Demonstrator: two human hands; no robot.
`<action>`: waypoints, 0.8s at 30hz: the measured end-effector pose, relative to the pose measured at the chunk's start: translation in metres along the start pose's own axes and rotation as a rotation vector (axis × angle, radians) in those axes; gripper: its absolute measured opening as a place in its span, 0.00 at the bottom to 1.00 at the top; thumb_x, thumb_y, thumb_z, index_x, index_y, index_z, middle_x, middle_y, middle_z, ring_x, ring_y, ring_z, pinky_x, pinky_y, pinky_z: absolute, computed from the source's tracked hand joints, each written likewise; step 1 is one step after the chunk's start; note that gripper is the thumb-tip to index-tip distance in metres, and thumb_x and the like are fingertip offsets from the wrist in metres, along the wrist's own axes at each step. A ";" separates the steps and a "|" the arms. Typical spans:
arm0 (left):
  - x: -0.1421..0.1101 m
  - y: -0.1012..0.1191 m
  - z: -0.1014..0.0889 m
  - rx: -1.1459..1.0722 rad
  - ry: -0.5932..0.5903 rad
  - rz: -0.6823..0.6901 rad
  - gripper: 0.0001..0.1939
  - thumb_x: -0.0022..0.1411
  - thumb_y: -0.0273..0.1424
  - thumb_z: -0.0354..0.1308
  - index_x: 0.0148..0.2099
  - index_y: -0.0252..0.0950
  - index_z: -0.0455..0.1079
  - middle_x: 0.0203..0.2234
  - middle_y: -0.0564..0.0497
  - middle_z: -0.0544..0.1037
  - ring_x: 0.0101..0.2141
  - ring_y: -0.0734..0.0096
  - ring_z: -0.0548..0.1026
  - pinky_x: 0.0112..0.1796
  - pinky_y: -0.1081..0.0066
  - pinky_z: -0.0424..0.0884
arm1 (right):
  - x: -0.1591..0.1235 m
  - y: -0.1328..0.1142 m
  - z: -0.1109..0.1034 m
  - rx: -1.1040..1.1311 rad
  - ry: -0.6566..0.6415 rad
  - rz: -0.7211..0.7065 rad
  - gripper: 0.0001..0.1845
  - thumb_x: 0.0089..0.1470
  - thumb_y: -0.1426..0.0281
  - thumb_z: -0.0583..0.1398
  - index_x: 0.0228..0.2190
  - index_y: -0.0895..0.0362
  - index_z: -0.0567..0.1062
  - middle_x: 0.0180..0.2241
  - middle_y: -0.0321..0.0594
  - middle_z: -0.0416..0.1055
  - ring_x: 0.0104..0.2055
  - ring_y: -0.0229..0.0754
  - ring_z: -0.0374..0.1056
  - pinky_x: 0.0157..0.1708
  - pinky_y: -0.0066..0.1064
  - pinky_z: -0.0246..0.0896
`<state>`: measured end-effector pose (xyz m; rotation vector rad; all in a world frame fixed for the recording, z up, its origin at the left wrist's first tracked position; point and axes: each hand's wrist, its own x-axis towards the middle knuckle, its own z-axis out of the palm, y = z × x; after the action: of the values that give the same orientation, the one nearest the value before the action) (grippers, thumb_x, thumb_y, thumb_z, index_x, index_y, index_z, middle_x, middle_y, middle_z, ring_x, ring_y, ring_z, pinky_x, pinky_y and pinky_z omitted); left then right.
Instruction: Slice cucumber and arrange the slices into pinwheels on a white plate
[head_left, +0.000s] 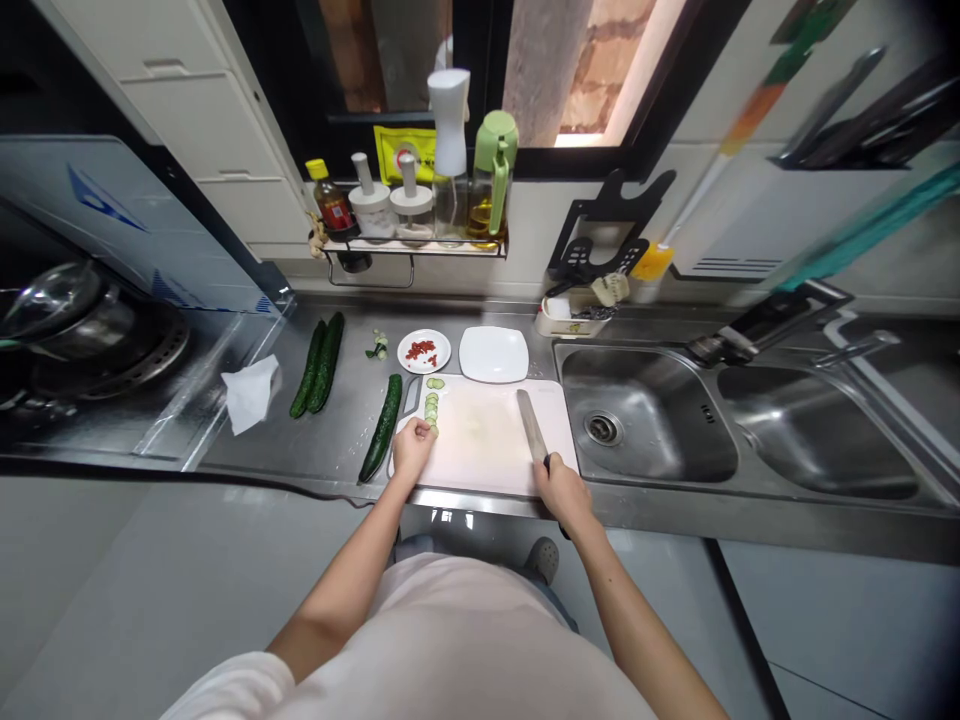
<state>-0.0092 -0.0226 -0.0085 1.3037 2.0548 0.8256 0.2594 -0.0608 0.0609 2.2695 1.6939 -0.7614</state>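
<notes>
A white cutting board (491, 455) lies on the steel counter in front of me. Along its left side runs a row of cucumber slices (431, 408). My left hand (413, 447) is at the near end of that row, its fingers pinched together on a cucumber slice. On the right of the board, my right hand (564, 491) grips a kitchen knife (531, 425) by its dark handle, the blade pointing away from me over the board. One whole cucumber (381, 430) rests just left of the board, close to my left hand.
Behind the board stand a small plate (403, 360) with chopped red pieces and a white square plate (493, 354). Two cucumbers (325, 362) and a crumpled tissue (251, 393) lie left. A double sink (649, 415) is at right; a condiment rack (420, 246) hangs behind.
</notes>
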 end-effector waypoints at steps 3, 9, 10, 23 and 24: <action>0.002 -0.002 -0.005 0.084 0.020 0.012 0.05 0.54 0.30 0.57 0.35 0.38 0.71 0.27 0.53 0.77 0.29 0.72 0.73 0.34 0.75 0.64 | 0.000 0.000 0.001 -0.003 0.003 0.007 0.22 0.64 0.58 0.42 0.46 0.58 0.66 0.42 0.53 0.74 0.46 0.49 0.70 0.40 0.35 0.58; 0.001 -0.004 -0.006 0.266 0.018 0.079 0.06 0.57 0.28 0.53 0.36 0.39 0.71 0.32 0.50 0.78 0.33 0.69 0.74 0.34 0.73 0.63 | 0.000 0.001 0.001 -0.012 0.010 0.003 0.22 0.64 0.58 0.42 0.46 0.58 0.66 0.42 0.53 0.74 0.46 0.50 0.70 0.39 0.35 0.58; 0.001 -0.004 -0.006 0.286 0.021 0.094 0.06 0.57 0.27 0.53 0.36 0.39 0.71 0.34 0.49 0.78 0.34 0.68 0.74 0.35 0.73 0.63 | 0.000 0.001 0.001 -0.012 0.009 0.005 0.22 0.64 0.58 0.42 0.46 0.58 0.66 0.42 0.53 0.74 0.46 0.50 0.70 0.38 0.35 0.58; 0.022 0.021 -0.002 0.216 0.036 0.126 0.08 0.59 0.31 0.54 0.40 0.39 0.73 0.36 0.48 0.77 0.37 0.65 0.73 0.40 0.71 0.65 | 0.002 0.000 0.002 -0.002 0.005 -0.002 0.22 0.64 0.59 0.42 0.46 0.59 0.66 0.42 0.53 0.74 0.46 0.50 0.70 0.38 0.35 0.58; 0.025 0.023 -0.001 0.215 0.041 0.116 0.09 0.59 0.31 0.54 0.41 0.39 0.73 0.37 0.48 0.77 0.38 0.65 0.73 0.40 0.70 0.65 | 0.002 0.000 0.002 -0.003 0.006 -0.005 0.22 0.65 0.59 0.42 0.46 0.59 0.66 0.42 0.53 0.74 0.45 0.50 0.70 0.39 0.35 0.58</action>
<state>-0.0063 0.0080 0.0061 1.5462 2.1642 0.7009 0.2595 -0.0607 0.0580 2.2683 1.7033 -0.7541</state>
